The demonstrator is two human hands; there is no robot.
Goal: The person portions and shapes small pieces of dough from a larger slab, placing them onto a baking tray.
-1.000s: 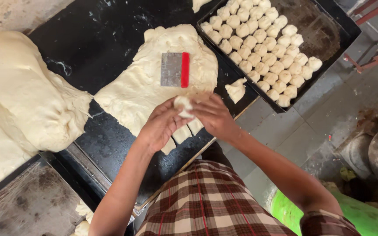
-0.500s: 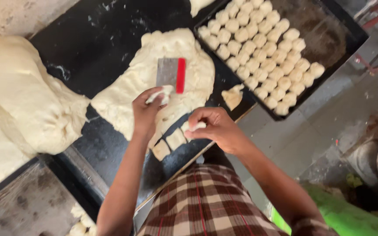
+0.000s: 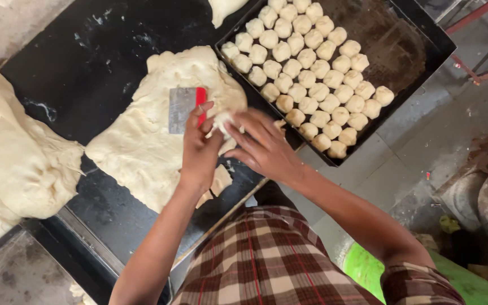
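Note:
A flat slab of pale dough (image 3: 153, 135) lies on the black worktop (image 3: 86, 62). On it rests a metal scraper (image 3: 186, 107) with a red handle. My left hand (image 3: 199, 149) and my right hand (image 3: 261, 146) meet over the slab's right edge, both pressed around a small dough piece (image 3: 221, 121) between the fingers. The left fingertips touch the scraper's red handle. A few cut dough pieces (image 3: 218, 183) lie under my left wrist. To the right stands a dark baking tray (image 3: 402, 51) holding several rows of small dough balls (image 3: 306, 62).
A large mound of dough (image 3: 18, 158) sits at the left of the worktop. Another dough lump (image 3: 224, 8) shows at the top edge. Grey floor and a green object (image 3: 362, 265) lie to the lower right, with metal vessels (image 3: 481, 197) beyond.
My left hand has left the scraper and the cut pieces. Both hands have come together over the slab's right edge around a small dough piece.

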